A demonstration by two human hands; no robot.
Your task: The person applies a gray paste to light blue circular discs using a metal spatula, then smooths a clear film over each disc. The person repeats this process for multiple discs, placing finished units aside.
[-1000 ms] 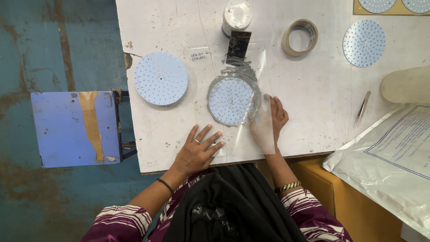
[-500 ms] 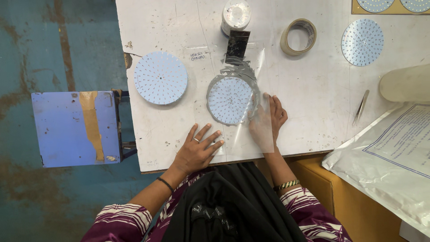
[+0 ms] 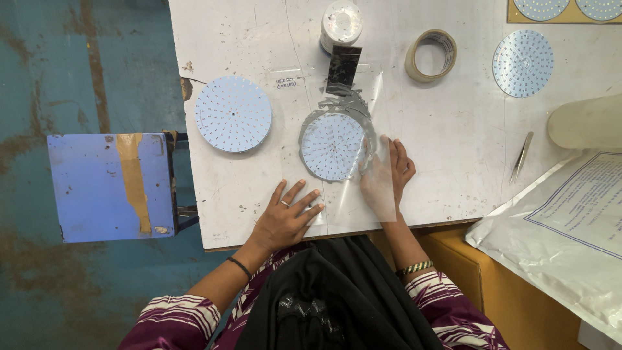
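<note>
From the head view, I see a white table [image 3: 453,129] with worn, chipped edges. Near its front edge lies a round white disc [image 3: 332,146] dotted with rows of small points; it sits on a grey, crinkled foil-like patch and under a sheet of clear film [image 3: 363,116] that reaches from the table's front edge up to a dark rectangular piece [image 3: 342,69].

My left hand [image 3: 285,219] lies flat on the table below and left of the disc, fingers spread, palm down on the lower part of the film; a ring shows on one finger. My right hand [image 3: 387,176] rests just right of the disc, fingers together and extended, apparently beneath or against the film, which covers most of the hand. I cannot tell whether it pinches the film.

A second dotted disc [image 3: 233,113] lies to the left, well apart. A third [image 3: 523,63] lies at the far right. A roll of tape [image 3: 430,55] sits between them at the back, near a white cylindrical container [image 3: 341,24]. Metal tweezers [image 3: 522,155] lie by a plastic-wrapped packet [image 3: 564,227]. A blue stool [image 3: 110,188] stands left of the table.
</note>
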